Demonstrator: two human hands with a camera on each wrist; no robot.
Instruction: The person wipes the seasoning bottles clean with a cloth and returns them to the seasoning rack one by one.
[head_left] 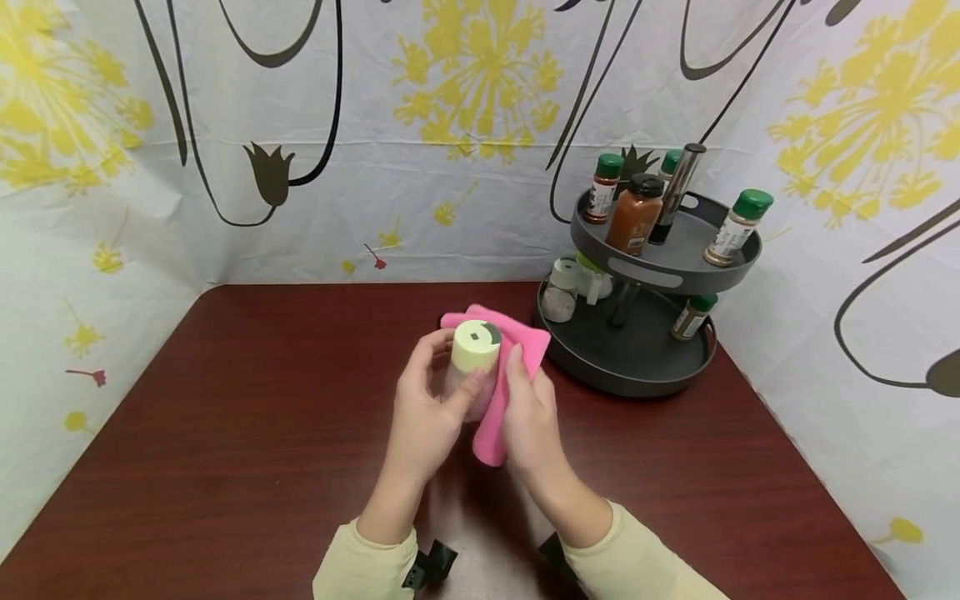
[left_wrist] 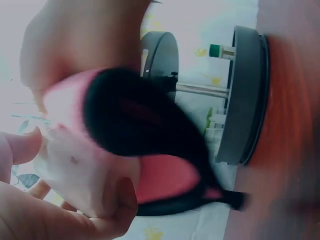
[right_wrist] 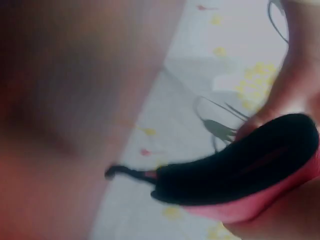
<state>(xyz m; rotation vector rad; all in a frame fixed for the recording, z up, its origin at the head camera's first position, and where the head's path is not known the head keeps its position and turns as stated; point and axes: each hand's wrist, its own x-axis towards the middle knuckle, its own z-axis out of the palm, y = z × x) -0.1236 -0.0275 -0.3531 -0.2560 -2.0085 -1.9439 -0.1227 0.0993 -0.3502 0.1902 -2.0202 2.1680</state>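
Note:
My left hand (head_left: pixel 429 404) grips a clear spice shaker (head_left: pixel 459 392) with a pale yellow cap (head_left: pixel 474 352), thumb across its near side. The shaker is held up over the table, tilted slightly. In my right hand (head_left: pixel 531 417) is a folded pink cloth (head_left: pixel 491 437), pressed against the shaker's right side, with the thumb on top of the cloth. The left wrist view shows the cloth's black underside (left_wrist: pixel 130 115) curling round the whitish shaker body (left_wrist: pixel 82 165). In the right wrist view the black side of the cloth (right_wrist: pixel 235 175) hangs below the fingers.
A dark two-tier turntable rack (head_left: pixel 630 367) stands at the back right. Green-capped spice jars and an orange-brown bottle (head_left: pixel 633 221) are on its upper tier; another clear shaker (head_left: pixel 559 296) and a small green-capped jar (head_left: pixel 692 318) sit below. A patterned sheet (head_left: pixel 360 192) hangs behind the table (head_left: pixel 225 433).

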